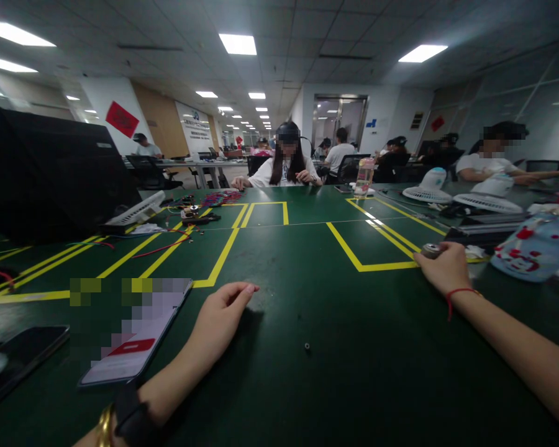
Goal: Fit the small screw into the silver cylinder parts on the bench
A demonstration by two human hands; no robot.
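My right hand (pixel 446 270) is at the right of the green table (pixel 279 385), fingers closed round a small round silver metal part (pixel 431 250), possibly a little motor. Its underside is hidden by the fingers. Left of the middle, my left hand (pixel 223 310) hovers low over the table with thumb and fingertips pressed together. Whatever lies in that pinch, if anything, is too small to make out. Between the two hands a tiny metal ring or nut (pixel 307 347) lies on the tabletop. A phone (pixel 137 338) with a lit screen sits beside my left forearm.
Yellow tape (pixel 386 267) marks boxes on the table. Wires and small parts (pixel 193 214) lie at the back left, near a black monitor (pixel 51 174). At the right stand a blue patterned bottle (pixel 533 245), white fans (pixel 428 192) and a clear bottle (pixel 364 178). A person (pixel 289 161) sits opposite.
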